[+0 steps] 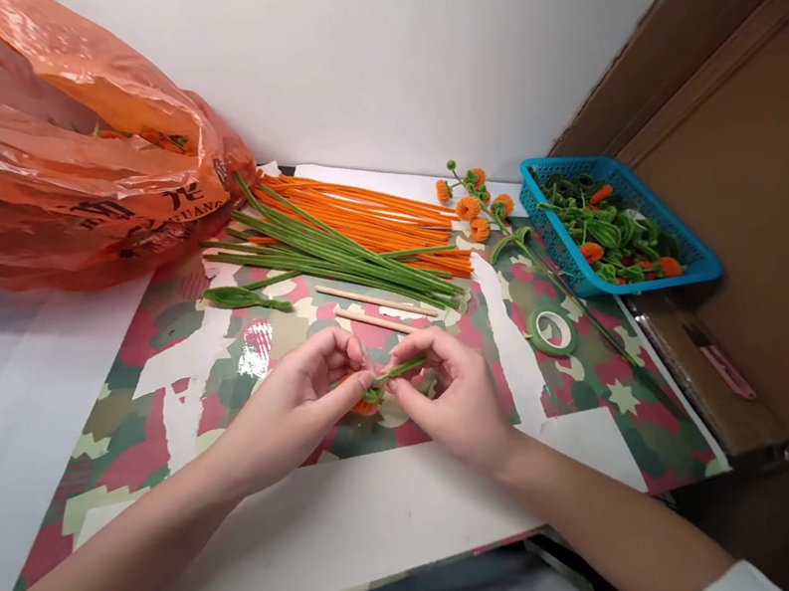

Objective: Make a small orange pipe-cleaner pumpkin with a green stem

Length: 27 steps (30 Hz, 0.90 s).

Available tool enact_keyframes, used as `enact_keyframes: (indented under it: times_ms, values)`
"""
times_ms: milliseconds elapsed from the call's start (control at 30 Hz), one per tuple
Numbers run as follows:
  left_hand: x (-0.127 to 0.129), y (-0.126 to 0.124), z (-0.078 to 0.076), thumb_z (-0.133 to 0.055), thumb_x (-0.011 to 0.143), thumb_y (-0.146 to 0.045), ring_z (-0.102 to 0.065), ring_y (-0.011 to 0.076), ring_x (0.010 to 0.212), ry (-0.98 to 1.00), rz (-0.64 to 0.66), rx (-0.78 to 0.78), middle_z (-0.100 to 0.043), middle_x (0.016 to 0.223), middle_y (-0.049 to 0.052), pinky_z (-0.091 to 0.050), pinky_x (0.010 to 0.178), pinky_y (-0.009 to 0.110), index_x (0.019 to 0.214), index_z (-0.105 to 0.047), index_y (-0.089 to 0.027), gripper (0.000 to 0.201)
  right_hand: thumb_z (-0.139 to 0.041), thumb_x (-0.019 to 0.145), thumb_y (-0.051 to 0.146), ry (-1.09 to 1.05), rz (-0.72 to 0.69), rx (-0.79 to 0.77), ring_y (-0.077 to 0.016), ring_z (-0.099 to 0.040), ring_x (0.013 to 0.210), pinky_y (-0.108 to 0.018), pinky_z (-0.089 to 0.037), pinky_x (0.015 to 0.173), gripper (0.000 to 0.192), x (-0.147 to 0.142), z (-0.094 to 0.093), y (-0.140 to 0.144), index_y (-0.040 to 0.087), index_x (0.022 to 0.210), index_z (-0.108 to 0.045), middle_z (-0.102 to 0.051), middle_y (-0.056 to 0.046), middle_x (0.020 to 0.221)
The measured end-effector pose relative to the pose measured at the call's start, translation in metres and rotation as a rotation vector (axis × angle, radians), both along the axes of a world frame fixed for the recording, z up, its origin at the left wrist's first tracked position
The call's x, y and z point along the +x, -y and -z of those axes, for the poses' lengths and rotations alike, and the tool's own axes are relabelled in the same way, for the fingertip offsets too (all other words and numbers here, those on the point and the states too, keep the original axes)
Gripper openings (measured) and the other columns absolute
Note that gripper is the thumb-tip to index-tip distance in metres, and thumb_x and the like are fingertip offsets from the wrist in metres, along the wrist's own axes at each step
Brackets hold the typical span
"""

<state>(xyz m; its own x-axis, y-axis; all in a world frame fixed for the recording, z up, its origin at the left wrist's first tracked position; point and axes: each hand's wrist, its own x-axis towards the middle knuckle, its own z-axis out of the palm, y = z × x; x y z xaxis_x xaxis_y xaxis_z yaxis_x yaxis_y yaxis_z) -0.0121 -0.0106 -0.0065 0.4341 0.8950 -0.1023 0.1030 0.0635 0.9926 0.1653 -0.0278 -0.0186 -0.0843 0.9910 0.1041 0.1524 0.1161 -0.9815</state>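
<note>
At frame centre, left hand [298, 397] and right hand [448, 392] pinch a small orange flower [363, 404] by its green stem [399, 370]; loosening fingertips could let the wrap unwind.

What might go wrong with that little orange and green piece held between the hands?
The small orange flower is pinched only at the fingertips of the left hand, so it may slip onto the mat. The thin green stem in the right hand might bend or pull loose while being worked.
</note>
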Motion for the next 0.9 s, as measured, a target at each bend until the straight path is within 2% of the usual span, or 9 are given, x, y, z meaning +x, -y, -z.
enact_keyframes:
  times_ms: [67, 133, 233, 300, 433, 567, 733, 900]
  values:
    - [-0.001, 0.001, 0.0, -0.055, 0.092, -0.032, -0.048, 0.0096, 0.066, 0.009, -0.017, -0.01, -0.048, 0.078, -0.002, -0.043, 0.055, 0.02, 0.088, -0.05, -0.02, 0.013, -0.067, 0.071, 0.013, -0.005, -0.031, -0.029, -0.0118, -0.066, 0.074, -0.023, -0.055, 0.067, 0.02, 0.002, 0.0, -0.002, 0.021, 0.088, -0.062, -0.068, 0.0, 0.087]
    - [0.0, 0.003, 0.001, -0.055, 0.092, -0.031, -0.048, 0.0093, 0.064, -0.018, -0.064, 0.041, -0.048, 0.079, -0.003, -0.043, 0.053, 0.02, 0.088, -0.05, -0.021, 0.012, -0.073, 0.068, 0.019, -0.077, -0.074, -0.151, -0.0123, -0.066, 0.074, -0.024, -0.055, 0.068, 0.023, 0.002, -0.001, -0.005, 0.021, 0.089, -0.063, -0.068, 0.0, 0.089]
    - [0.001, 0.006, 0.002, -0.053, 0.093, -0.028, -0.049, 0.0088, 0.061, -0.114, -0.104, 0.165, -0.048, 0.077, -0.003, -0.042, 0.052, 0.02, 0.088, -0.05, -0.022, 0.009, -0.081, 0.064, 0.031, -0.239, -0.088, -0.327, -0.0144, -0.066, 0.07, -0.026, -0.055, 0.064, 0.027, 0.0, -0.002, -0.007, 0.02, 0.083, -0.066, -0.07, 0.0, 0.079]
    - [0.001, 0.008, 0.003, -0.051, 0.093, -0.026, -0.052, 0.0094, 0.064, -0.161, -0.105, 0.238, -0.051, 0.078, -0.003, -0.043, 0.055, 0.021, 0.088, -0.05, -0.022, 0.007, -0.082, 0.063, 0.036, -0.3, -0.063, -0.367, -0.0147, -0.065, 0.066, -0.027, -0.055, 0.062, 0.025, -0.003, -0.001, -0.007, 0.02, 0.076, -0.068, -0.07, -0.001, 0.071]
    - [0.003, 0.01, 0.004, -0.05, 0.094, -0.025, -0.055, 0.0109, 0.069, -0.149, -0.12, 0.276, -0.054, 0.082, -0.001, -0.045, 0.057, 0.021, 0.088, -0.05, -0.022, 0.006, -0.081, 0.065, 0.032, -0.34, -0.051, -0.375, -0.0145, -0.066, 0.065, -0.027, -0.056, 0.064, 0.018, -0.006, 0.001, -0.006, 0.019, 0.073, -0.07, -0.07, -0.001, 0.069]
    - [0.004, 0.009, 0.0, -0.054, 0.093, -0.03, -0.049, 0.0086, 0.061, -0.077, -0.118, 0.147, -0.05, 0.077, -0.003, -0.042, 0.051, 0.019, 0.087, -0.05, -0.021, 0.012, -0.076, 0.07, 0.026, -0.287, -0.053, -0.286, -0.0129, -0.064, 0.063, -0.025, -0.054, 0.06, 0.011, -0.005, 0.001, -0.003, 0.02, 0.076, -0.07, -0.07, 0.0, 0.07]
    - [0.003, 0.004, -0.004, -0.057, 0.09, -0.034, -0.053, 0.0112, 0.069, 0.009, -0.068, 0.033, -0.052, 0.081, -0.001, -0.048, 0.056, 0.021, 0.089, -0.053, -0.02, 0.014, -0.073, 0.073, 0.027, -0.242, -0.068, -0.205, -0.0127, -0.063, 0.064, -0.025, -0.054, 0.06, 0.009, -0.003, -0.001, -0.004, 0.02, 0.075, -0.067, -0.068, 0.0, 0.071]
    - [0.003, 0.006, -0.009, -0.065, 0.084, -0.029, -0.056, 0.0126, 0.072, -0.036, -0.061, 0.072, -0.054, 0.082, 0.0, -0.049, 0.057, 0.022, 0.086, -0.054, -0.02, 0.014, -0.07, 0.076, 0.025, -0.219, -0.102, -0.192, -0.0127, -0.063, 0.064, -0.024, -0.054, 0.059, 0.006, -0.001, -0.002, -0.004, 0.021, 0.077, -0.066, -0.067, 0.001, 0.07]
